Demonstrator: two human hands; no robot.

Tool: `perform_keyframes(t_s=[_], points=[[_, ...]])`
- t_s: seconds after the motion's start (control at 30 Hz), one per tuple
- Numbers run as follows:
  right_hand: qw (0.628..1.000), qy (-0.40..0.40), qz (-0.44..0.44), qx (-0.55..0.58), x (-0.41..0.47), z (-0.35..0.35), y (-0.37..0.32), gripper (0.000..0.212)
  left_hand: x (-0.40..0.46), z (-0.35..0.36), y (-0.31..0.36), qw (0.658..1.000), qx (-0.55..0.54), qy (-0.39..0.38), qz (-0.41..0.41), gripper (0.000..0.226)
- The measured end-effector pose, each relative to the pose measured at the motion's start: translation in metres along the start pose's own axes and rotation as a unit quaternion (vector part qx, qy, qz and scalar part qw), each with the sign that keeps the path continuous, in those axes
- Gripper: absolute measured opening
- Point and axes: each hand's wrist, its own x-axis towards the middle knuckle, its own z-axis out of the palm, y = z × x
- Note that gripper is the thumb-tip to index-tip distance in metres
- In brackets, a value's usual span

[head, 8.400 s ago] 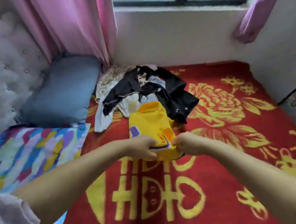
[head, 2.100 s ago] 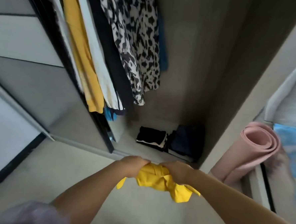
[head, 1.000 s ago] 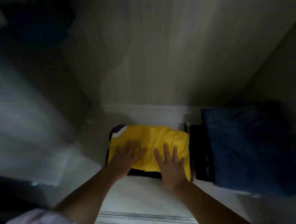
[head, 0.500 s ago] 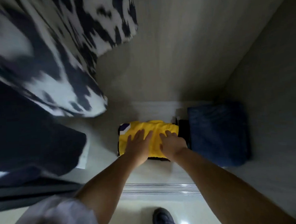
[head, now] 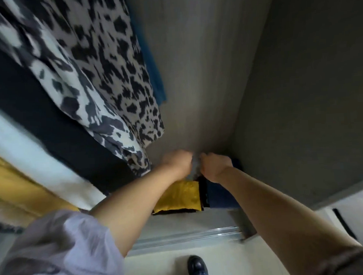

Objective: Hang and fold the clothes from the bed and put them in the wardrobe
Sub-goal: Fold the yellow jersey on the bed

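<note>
1. Two hands in shot, the left hand [head: 177,161] and the right hand [head: 215,165], both curled.
2. Hanging garments, five by my count: one animal-print piece [head: 100,78], one teal [head: 154,75], one black [head: 37,116], one white [head: 29,159], one mustard [head: 11,186].
3. On the wardrobe floor [head: 186,223], three folded items visible: one yellow top [head: 180,196], one dark piece under it [head: 174,211], one navy stack [head: 219,195].
4. One black shoe [head: 196,265] at the bottom edge.
</note>
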Motion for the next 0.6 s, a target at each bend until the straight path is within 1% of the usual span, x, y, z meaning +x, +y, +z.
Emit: perform_keyframes(t_s=[0.07,0.17,0.37,0.43,0.53,0.6], points=[[1.000,0.005,0.021,-0.006,-0.028,-0.014,0.004,0.034,-0.023,-0.017,0.018,1.000,0.012,0.014,0.012,0.030],[0.999,0.023,0.034,-0.001,-0.069,-0.026,0.015,0.036,-0.051,-0.035,0.042,0.998,0.032,-0.002,0.046,0.036],[0.995,0.040,0.085,0.014,-0.146,-0.039,0.062,0.040,-0.077,-0.058,0.107,0.994,0.070,-0.017,0.085,0.030],[0.996,0.021,0.091,0.015,-0.175,-0.038,0.081,0.038,-0.087,-0.058,0.134,0.991,0.073,-0.042,0.101,0.029],[0.995,-0.018,0.088,0.031,-0.225,-0.026,0.113,0.032,-0.105,-0.048,0.181,0.980,0.107,-0.116,0.120,0.028],[0.993,-0.044,0.101,0.040,-0.262,-0.015,0.138,0.030,-0.118,-0.035,0.217,0.971,0.115,-0.165,0.131,0.025]])
